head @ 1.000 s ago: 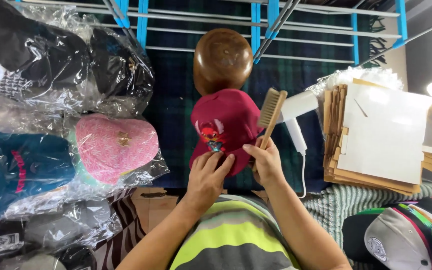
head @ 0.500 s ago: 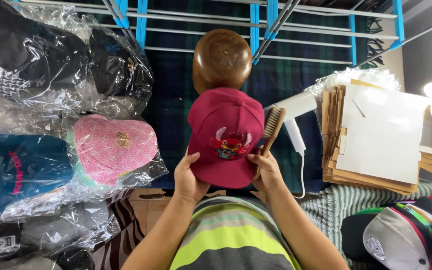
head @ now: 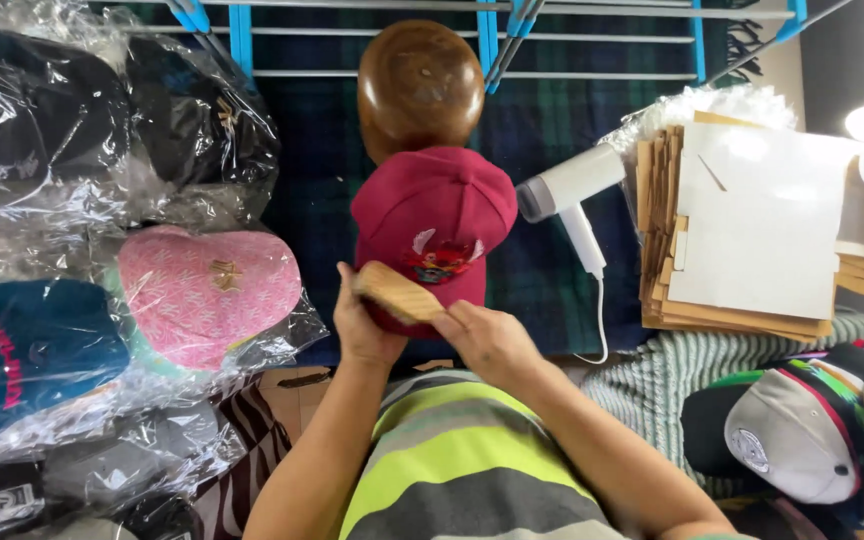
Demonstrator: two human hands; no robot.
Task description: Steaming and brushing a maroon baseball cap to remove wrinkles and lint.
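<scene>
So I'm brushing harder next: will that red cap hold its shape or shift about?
The red cap looks fairly stiff at the front, its crown standing domed. It's probably light, so hard strokes of the wooden brush may slide it unless the left hand steadies it. The right hand holds the brush.

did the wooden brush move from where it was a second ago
Yes. The wooden brush went from beside the white handheld steamer, right of the dark red cap, leftward and down across the cap's brim, held by the right hand.
</scene>
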